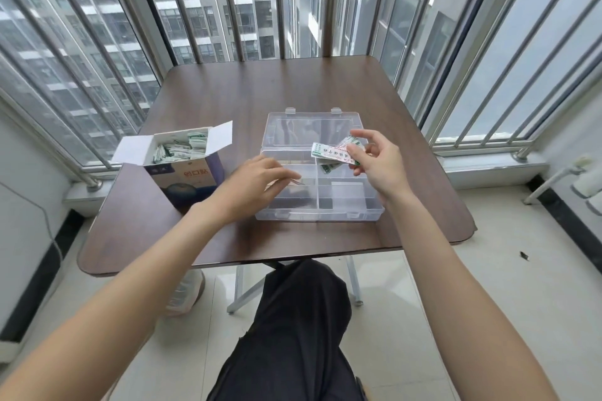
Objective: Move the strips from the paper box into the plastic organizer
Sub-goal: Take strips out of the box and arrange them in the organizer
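The right hand (374, 159) pinched several bandage strips (332, 155) over the clear plastic organizer (317, 215); the left hand (257, 182), fingers relaxed, rested on its left edge beside the paper box (192, 177)

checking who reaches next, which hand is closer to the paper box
Left. The left hand is over the organizer's left edge, just right of the paper box. The right hand, holding strips, is farther right over the organizer.
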The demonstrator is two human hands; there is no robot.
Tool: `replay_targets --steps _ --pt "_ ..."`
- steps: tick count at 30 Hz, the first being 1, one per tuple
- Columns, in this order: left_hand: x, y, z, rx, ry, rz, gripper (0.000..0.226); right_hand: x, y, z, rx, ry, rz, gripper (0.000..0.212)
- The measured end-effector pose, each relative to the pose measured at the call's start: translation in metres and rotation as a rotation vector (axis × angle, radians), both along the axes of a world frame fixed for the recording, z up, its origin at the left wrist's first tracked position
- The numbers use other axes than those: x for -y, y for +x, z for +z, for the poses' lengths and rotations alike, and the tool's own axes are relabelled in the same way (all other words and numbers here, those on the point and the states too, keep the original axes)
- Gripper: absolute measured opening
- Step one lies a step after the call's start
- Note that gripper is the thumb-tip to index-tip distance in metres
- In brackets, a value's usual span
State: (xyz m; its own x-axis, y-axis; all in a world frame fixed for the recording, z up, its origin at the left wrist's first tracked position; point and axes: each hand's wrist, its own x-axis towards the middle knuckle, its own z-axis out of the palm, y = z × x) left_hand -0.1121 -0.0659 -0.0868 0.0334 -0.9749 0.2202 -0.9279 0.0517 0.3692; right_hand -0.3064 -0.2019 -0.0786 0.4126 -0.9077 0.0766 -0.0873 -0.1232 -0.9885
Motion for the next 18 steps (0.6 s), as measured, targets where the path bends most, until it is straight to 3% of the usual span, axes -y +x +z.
replay_targets --steps 2,6,12,16,18 --pt "0.001 0.001 0.001 -0.101 -0.034 0.053 0.019 0.0 0.0 0.0 0.002 0.004 -0.001 0.025" --pt "0.003 0.005 0.005 -0.103 -0.029 0.058 0.017 0.0 0.0 0.0 -0.009 0.004 -0.012 0.026" --pt "-0.003 0.009 0.002 0.05 -0.013 -0.089 0.033 -0.006 0.003 0.004 -0.001 -0.001 -0.001 0.024" --pt "-0.006 0.009 0.002 0.16 -0.019 -0.066 0.059 -0.013 0.007 0.009 0.015 0.0 0.0 0.024" --pt "-0.007 0.004 0.005 0.153 -0.044 -0.016 0.058 -0.018 0.011 0.012 0.042 -0.026 -0.008 0.022"
